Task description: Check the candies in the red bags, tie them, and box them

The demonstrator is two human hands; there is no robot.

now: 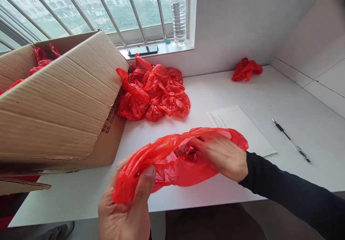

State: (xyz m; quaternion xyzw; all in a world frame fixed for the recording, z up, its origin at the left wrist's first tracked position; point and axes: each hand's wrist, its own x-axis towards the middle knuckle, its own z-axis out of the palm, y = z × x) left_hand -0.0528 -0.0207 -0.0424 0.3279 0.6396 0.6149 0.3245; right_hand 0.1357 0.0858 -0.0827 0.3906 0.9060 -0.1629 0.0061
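A red plastic bag [185,173] is held with its mouth spread over the front of the white table. My left hand [126,211] is closed on the bag's left end, thumb on the near side and fingers behind the film. My right hand [226,157] reaches into the opening from the right. Its fingers are bent and partly hidden among small packets with dark print [192,155]; what they pinch I cannot make out. Beyond the bag, several knotted red bags [156,92] lie heaped against the cardboard box.
The cardboard box [61,107] on the left holds more red bags [41,62]. A crumpled red bag [246,70] lies by the wall. White paper [242,125] and a pen [291,139] are on the table [309,114]. A phone [142,50] and water bottle [179,17] stand on the sill.
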